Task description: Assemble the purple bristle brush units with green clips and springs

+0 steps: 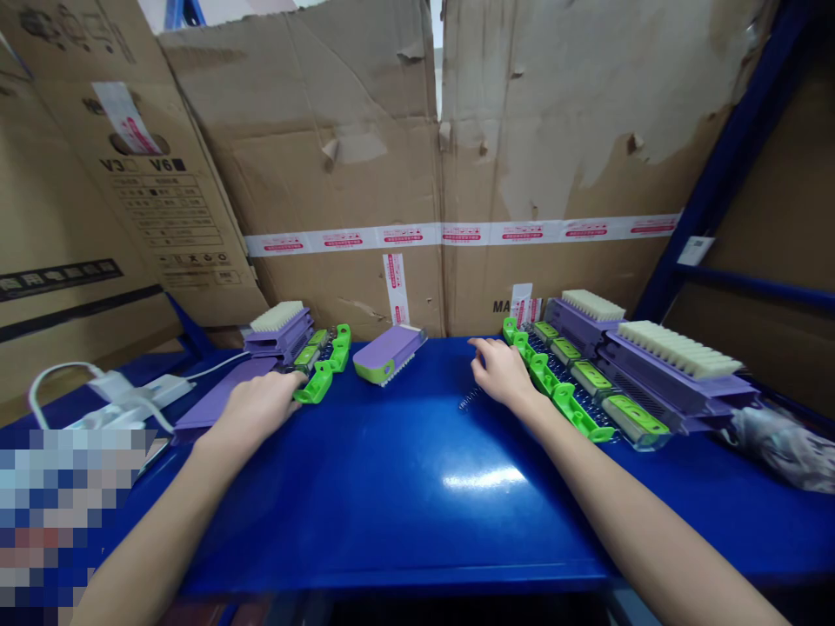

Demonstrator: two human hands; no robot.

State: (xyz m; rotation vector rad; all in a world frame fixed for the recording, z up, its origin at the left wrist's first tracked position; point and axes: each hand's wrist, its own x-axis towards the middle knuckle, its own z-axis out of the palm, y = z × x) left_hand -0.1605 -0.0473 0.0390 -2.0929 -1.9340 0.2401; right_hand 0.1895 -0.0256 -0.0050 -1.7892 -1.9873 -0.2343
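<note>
My left hand [264,404] is at the left group of parts, its fingers bent beside a green clip [317,384]; what its fingertips hold, if anything, is hidden. My right hand [501,372] hovers at the row of green clips [541,374] on the right, fingers partly stretched and apart, nothing seen in them. Just left of its wrist lies a thin spring [468,399]. Between the hands, toward the back, a purple brush [390,352] with a green end rests bristles down. Clear-and-green pieces [591,380] line up beside the right clips.
Purple bodies with cream bristles stand at the right [678,352] and left [279,320]. A power strip [130,400] with white cables lies far left. A plastic bag [783,443] is at the right edge. Cardboard [339,174] walls the back of the blue table [391,504].
</note>
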